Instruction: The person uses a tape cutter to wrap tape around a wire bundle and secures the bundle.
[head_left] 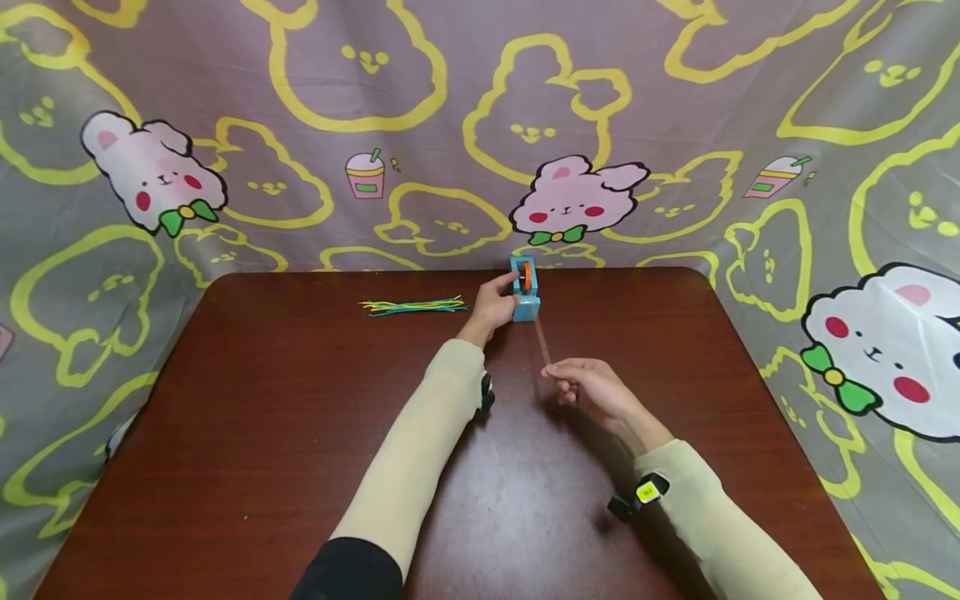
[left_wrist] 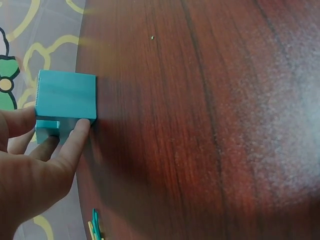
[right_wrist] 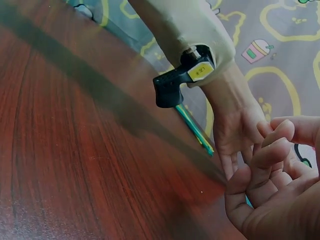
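The blue tape dispenser (head_left: 527,310) stands at the far edge of the tabletop (head_left: 262,417), its long axis running away from the person, an orange reel (head_left: 527,276) in its frame. A translucent tape strip (head_left: 542,342) runs taut from the dispenser's near end, slanting toward the person and slightly right. This line between dispenser and right hand is judged the governing relation. The left hand (head_left: 495,304) is nearer, gripping the dispenser's left side, fingers partly bent. The right hand (head_left: 596,387), nearer the person and right of the dispenser, pinches the strip's free end, fingers curled. Yellow and green strands (head_left: 414,306) lie left of the dispenser. In the right wrist view, hands hide most of the dispenser; the strip cannot be made out.
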